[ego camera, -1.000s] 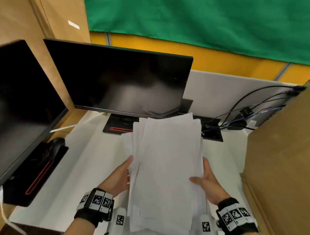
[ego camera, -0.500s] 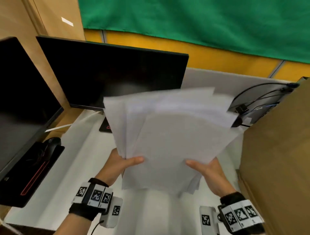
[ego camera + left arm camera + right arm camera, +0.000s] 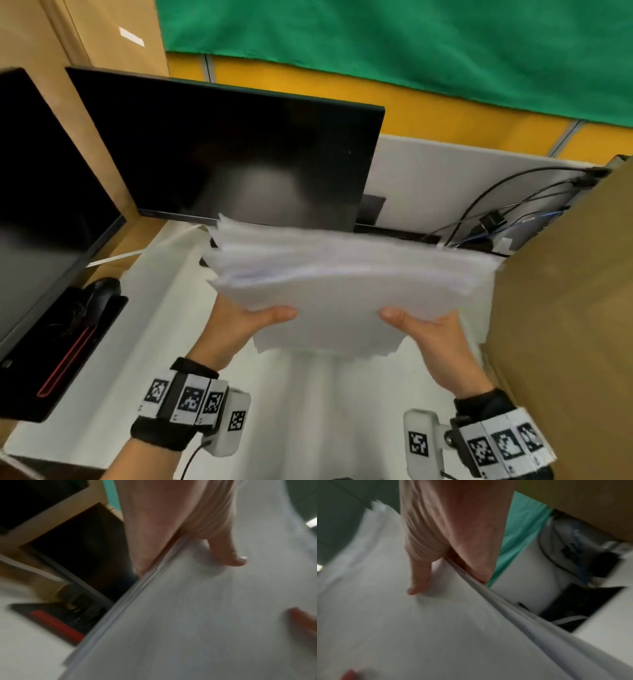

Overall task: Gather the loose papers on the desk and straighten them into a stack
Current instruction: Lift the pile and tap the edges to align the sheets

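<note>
A sheaf of white papers (image 3: pixel 342 284) hangs in the air above the white desk (image 3: pixel 144 342), its far edges uneven and fanned. My left hand (image 3: pixel 239 322) grips its left near corner, thumb on top and fingers hidden underneath. My right hand (image 3: pixel 431 329) grips the right near corner the same way. In the left wrist view the thumb of the left hand (image 3: pixel 228 555) presses on the top sheet of the papers (image 3: pixel 188 615), whose layered edge runs diagonally. The right wrist view shows the right hand (image 3: pixel 419 577) with its thumb on the papers (image 3: pixel 419 628).
A black monitor (image 3: pixel 226 154) stands right behind the papers, and a second monitor (image 3: pixel 44 192) at the left. A tall cardboard box (image 3: pixel 565 308) closes the right side. Cables (image 3: pixel 496 212) run along the back right. A black mouse (image 3: pixel 102 291) lies at the left.
The sheaf lay low over the desk; both hands lifted it and turned it sideways. It now hangs wider, tilted away, its far edge in front of the monitor's lower rim.
</note>
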`<action>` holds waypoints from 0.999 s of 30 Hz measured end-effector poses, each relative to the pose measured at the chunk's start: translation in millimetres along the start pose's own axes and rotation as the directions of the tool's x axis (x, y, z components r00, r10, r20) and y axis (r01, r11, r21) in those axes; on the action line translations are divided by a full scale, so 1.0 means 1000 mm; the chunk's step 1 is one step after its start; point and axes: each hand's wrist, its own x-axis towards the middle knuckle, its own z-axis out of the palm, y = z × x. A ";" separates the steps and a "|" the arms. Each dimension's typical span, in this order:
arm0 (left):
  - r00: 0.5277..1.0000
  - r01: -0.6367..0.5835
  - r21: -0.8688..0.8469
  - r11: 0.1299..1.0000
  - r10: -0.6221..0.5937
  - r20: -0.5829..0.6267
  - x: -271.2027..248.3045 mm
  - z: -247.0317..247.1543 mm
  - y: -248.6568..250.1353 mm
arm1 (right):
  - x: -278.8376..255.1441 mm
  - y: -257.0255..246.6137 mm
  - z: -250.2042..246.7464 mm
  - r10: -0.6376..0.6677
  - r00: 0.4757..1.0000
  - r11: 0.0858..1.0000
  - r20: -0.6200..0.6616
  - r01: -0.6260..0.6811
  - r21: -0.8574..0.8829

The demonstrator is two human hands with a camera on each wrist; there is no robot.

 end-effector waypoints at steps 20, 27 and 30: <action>0.984 0.000 0.003 1.000 0.000 -0.178 0.010 0.012 -0.020 | 0.008 0.040 0.014 0.078 0.996 0.996 -0.041 -0.080 -0.029; 0.937 -0.157 -0.089 0.984 0.120 -0.327 0.004 0.033 0.008 | 0.013 0.018 0.023 -0.025 0.986 0.993 -0.163 0.044 0.110; 0.898 -0.275 -0.142 0.951 0.201 -0.391 0.001 0.045 0.032 | 0.013 -0.003 0.030 -0.131 0.965 0.978 -0.228 0.164 0.130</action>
